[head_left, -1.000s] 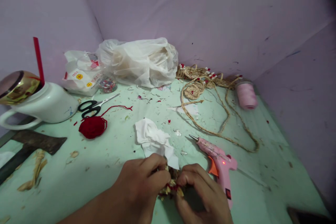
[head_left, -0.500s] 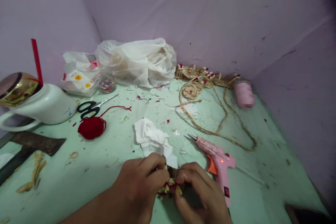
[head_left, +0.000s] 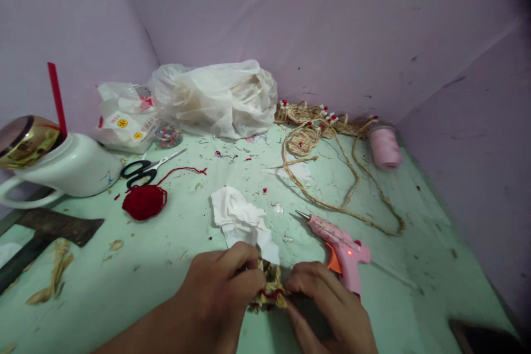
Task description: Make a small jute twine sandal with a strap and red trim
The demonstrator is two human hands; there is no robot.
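Note:
Low in the middle of the head view, both my hands work at a small braided straw piece (head_left: 271,287) with red yarn running through it. My left hand (head_left: 226,282) pinches its left side between thumb and fingers. On its right edge, the fingertips of my right hand (head_left: 327,304) are closed, with the thumb below; my fingers hide part of the piece. Just beyond it lies a crumpled white tissue (head_left: 238,213). A pink glue gun (head_left: 338,240) with a lit red light rests right of my right hand.
Left on the green table (head_left: 178,287) are a red yarn ball (head_left: 144,202), scissors (head_left: 151,168), a hammer-like tool (head_left: 62,227) and a white mug (head_left: 87,163). Behind are a plastic bag (head_left: 224,99), braided straw coils (head_left: 305,141) and a pink thread spool (head_left: 385,147). A dark object (head_left: 481,337) sits front right.
My right hand has shifted slightly right and down, and more of the straw piece and its red yarn shows between my hands. My left hand stays nearly in place.

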